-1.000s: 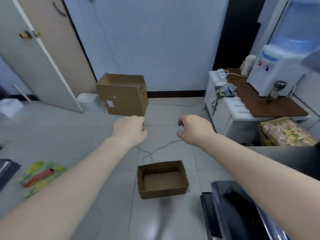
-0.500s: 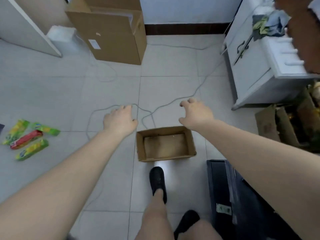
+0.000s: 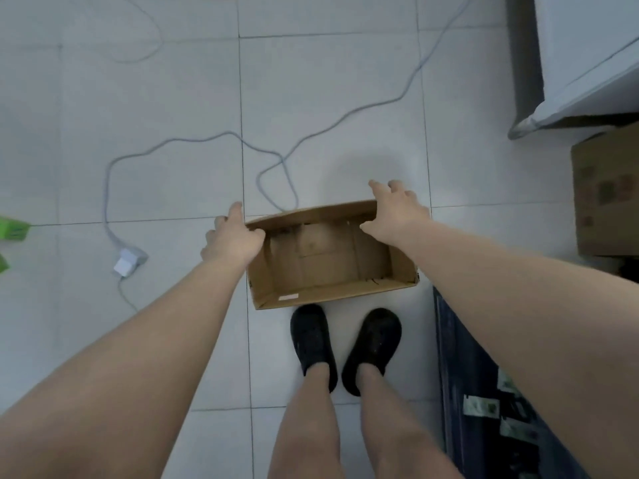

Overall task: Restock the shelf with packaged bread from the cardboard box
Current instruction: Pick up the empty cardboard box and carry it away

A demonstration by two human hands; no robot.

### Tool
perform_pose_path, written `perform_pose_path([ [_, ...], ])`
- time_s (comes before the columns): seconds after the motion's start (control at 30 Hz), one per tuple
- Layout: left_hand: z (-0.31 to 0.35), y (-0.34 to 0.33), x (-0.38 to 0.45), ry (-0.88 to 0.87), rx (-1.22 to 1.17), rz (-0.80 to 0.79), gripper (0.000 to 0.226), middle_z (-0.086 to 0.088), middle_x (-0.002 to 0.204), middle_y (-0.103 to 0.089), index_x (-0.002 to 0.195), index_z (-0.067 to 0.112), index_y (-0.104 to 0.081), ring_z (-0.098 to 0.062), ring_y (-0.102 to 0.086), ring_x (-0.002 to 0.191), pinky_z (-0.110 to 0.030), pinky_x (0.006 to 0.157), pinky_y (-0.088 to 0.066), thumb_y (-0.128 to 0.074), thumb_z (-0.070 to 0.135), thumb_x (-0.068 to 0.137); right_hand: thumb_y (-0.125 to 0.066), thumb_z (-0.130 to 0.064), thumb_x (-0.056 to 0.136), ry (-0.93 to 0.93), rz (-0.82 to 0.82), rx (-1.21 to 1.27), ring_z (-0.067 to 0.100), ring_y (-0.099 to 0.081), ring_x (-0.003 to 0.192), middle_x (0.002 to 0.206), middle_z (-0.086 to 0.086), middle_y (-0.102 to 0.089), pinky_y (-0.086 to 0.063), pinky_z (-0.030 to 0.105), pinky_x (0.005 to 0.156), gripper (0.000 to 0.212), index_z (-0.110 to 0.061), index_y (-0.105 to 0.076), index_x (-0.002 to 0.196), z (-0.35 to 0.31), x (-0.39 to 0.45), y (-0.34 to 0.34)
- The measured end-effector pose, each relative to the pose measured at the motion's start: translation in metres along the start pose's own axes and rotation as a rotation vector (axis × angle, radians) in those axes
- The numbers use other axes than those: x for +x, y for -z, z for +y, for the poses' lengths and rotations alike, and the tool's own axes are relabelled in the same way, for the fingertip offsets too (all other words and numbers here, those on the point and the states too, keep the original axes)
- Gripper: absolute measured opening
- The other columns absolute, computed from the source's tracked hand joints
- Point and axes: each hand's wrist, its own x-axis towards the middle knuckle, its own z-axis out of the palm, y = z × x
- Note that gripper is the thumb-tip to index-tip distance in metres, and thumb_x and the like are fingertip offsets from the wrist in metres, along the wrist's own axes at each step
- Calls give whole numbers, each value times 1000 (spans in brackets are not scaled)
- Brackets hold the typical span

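A small open box (image 3: 328, 261) sits on the pale tiled floor (image 3: 166, 98), just ahead of two black shoes (image 3: 313, 342), and its inside shows only bare cardboard. The left hand (image 3: 233, 240) is at the box's far left corner, thumb hooked over the rim and into the opening, the other fingers down the outside wall, so it grips that corner. The right hand (image 3: 394, 210) lies over the far right corner with the thumb pointing inward along the rim and the fingers spread past the outer edge; they look loosely bent rather than clamped, and whether they actually pinch the wall cannot be told from here. Both forearms reach down from the bottom corners of the view, with bare legs between them. A grey cable (image 3: 262, 167) loops across the tiles beyond the box, passing just behind its far wall, and ends at a white plug (image 3: 128, 264) to the left. Green packets (image 3: 12, 229) peek in at the left edge. On the right stand a bigger carton (image 3: 605, 198), a white cabinet (image 3: 587, 57) above it, and a dark rack (image 3: 484, 409) near the right forearm.
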Motion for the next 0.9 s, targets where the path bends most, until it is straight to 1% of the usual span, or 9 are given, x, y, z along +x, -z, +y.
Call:
perform_pose_path([
  [0.1, -18, -51, 38, 70, -34, -41, 63, -15, 143, -32, 146, 28, -19, -40, -38, 126, -46, 103, -37, -45, 26, 89, -60, -31, 86, -35, -45, 16, 37, -15, 141, 156, 7, -7, -36, 54, 103, 81, -32, -8, 148, 12, 43, -49],
  [0.23, -36, -107, 86, 132, -44, -47, 65, -16, 143, -31, 148, 28, -14, -41, -38, 125, -47, 101, -37, -45, 26, 90, -61, -34, 87, -67, -100, -7, 38, 3, 145, 159, 4, 7, -23, 62, 110, 87, -35, 0, 149, 26, 97, -105],
  [0.4, -50, -156, 127, 208, -99, -36, 70, -12, 152, -18, 149, 27, -8, -42, -31, 130, -49, 103, -33, -46, 27, 90, -63, -35, 86, -101, -72, -28, 37, 17, 143, 158, 2, 18, -9, 68, 109, 90, -36, 1, 149, 42, 136, -158],
  [0.53, -60, -180, 141, 249, -177, 3, 78, -5, 157, -3, 149, 30, 3, -43, -31, 131, -51, 102, -35, -48, 25, 90, -63, -35, 85, -137, -16, -76, 37, 25, 141, 156, 3, 26, -9, 71, 107, 91, -35, 2, 149, 54, 153, -183],
  [0.6, -62, -188, 140, 215, -196, 52, 81, -6, 158, 0, 149, 31, 7, -43, -32, 130, -51, 99, -37, -48, 22, 90, -61, -30, 86, -116, 115, -70, 36, 19, 143, 157, 4, 20, -15, 69, 107, 83, -32, -6, 149, 58, 153, -187],
  [0.67, -65, -194, 136, 162, -221, 125, 83, -7, 157, -3, 149, 30, 8, -43, -34, 128, -50, 95, -39, -49, 18, 89, -59, -24, 86, -134, 288, 0, 34, 6, 145, 159, 5, 12, -25, 59, 107, 77, -27, -13, 148, 63, 152, -187],
  [0.7, -67, -196, 135, 148, -240, 155, 83, -7, 157, -5, 149, 30, 7, -43, -36, 127, -50, 93, -40, -49, 16, 89, -59, -22, 86, -164, 330, 29, 34, 2, 145, 159, 6, 10, -29, 55, 106, 79, -25, -12, 149, 66, 152, -188],
  [0.8, -71, -199, 131, 193, -297, 171, 83, -9, 153, -16, 149, 26, 8, -42, -40, 124, -50, 93, -40, -49, 17, 88, -63, -19, 84, -261, 285, 120, 36, -13, 142, 158, 14, 0, -32, 49, 107, 93, -22, 2, 150, 73, 150, -192],
  [0.9, -68, -200, 130, 294, -328, 173, 79, -15, 148, -25, 150, 22, 4, -43, -41, 123, -50, 95, -38, -48, 17, 89, -67, -19, 81, -331, 232, 189, 38, -33, 131, 149, 20, -21, -34, 45, 106, 102, -20, 9, 150, 75, 150, -193],
])
